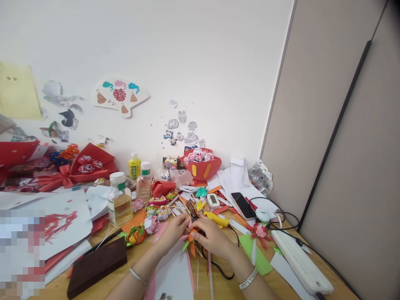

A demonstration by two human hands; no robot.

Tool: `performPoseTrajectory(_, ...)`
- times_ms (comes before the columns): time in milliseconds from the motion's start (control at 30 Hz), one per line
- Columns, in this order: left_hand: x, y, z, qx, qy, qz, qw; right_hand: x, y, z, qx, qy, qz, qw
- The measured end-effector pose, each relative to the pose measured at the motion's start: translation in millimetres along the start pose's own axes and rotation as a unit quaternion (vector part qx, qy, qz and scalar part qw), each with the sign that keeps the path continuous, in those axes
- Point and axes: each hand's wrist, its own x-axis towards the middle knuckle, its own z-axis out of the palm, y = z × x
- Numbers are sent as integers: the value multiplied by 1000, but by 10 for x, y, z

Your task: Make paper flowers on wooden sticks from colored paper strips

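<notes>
Both of my hands meet at the front middle of the desk. My left hand [175,231] pinches the pink part of a small folded-paper piece [191,246]. Orange and green paper strips hang from that piece below my fingers. My right hand [212,238] is closed on the same piece from the other side, fingertips near those of my left hand. Just beyond my right hand lies a yellow glue gun [216,218] with a black cord. Beneath my hands is a white sheet with a pink edge [173,273].
On the left stand a bottle of amber liquid [120,204] and a dark brown box [97,266]. Paper flower balls [136,235] sit beside my left arm. A red paper bouquet [202,168] stands by the wall. To the right are a phone [243,205] and a white power strip [301,260].
</notes>
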Motion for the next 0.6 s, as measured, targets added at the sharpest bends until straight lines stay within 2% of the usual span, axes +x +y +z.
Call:
performPoseTrajectory(333, -11, 123, -23, -57, 38, -13, 998, 8, -12, 19, 8, 35, -37, 999)
performPoseTrajectory(400, -12, 145, -42, -81, 53, -7, 995, 10, -5, 4, 12, 72, -39, 997)
performPoseTrajectory(533, -3, 160, -73, -169, 130, -22, 977, 17, 28, -37, -4, 218, 10, 976)
performPoseTrajectory(600, -2, 162, -72, -212, 159, -39, 963, 19, 48, -24, -3, 230, 48, 972)
